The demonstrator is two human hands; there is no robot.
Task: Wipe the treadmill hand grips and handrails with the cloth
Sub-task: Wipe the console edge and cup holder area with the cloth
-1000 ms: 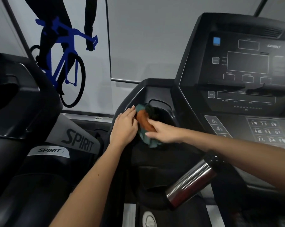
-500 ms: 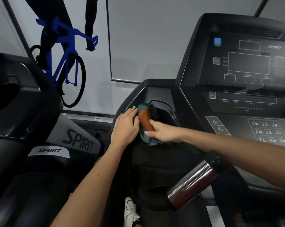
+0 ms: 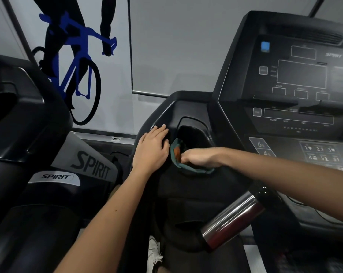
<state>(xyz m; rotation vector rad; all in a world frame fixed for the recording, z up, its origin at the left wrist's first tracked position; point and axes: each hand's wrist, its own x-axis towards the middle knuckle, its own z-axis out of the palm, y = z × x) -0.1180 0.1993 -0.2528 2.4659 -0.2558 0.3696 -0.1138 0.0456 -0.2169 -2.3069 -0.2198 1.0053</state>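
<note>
**Cloth drawn down to near rim of cup holder**

Change vs. half a second ago: the right hand [image 3: 200, 157] has pulled toward the lower centre of the frame. Its fingers, then laid out over the cloth [image 3: 174, 149], are now curled and gripping it. The cloth has come down from the left rim of the cup holder [image 3: 194, 133] to the near rim and is bunched there. The left hand [image 3: 152, 148] has spread flat, fingers straight, on the console's side housing [image 3: 160, 113], holding nothing. Its thumb side lies just beside the cloth.

Materials: the cloth is soft and crumpled, teal with an orange patch. The housing is smooth, glossy black plastic. The cup holder is a deep, dark, rounded recess.

Surroundings: a chrome cylindrical hand grip [image 3: 231, 219] slants across the lower right, below the right forearm and untouched. The console [image 3: 285, 85] and its keypad [image 3: 320, 154] are at right. A neighbouring treadmill [image 3: 91, 166] marked SPIRIT is at left, with a cyclist wall graphic [image 3: 74, 56] upper left. A white shoe [image 3: 154, 257] is at the bottom centre.
</note>
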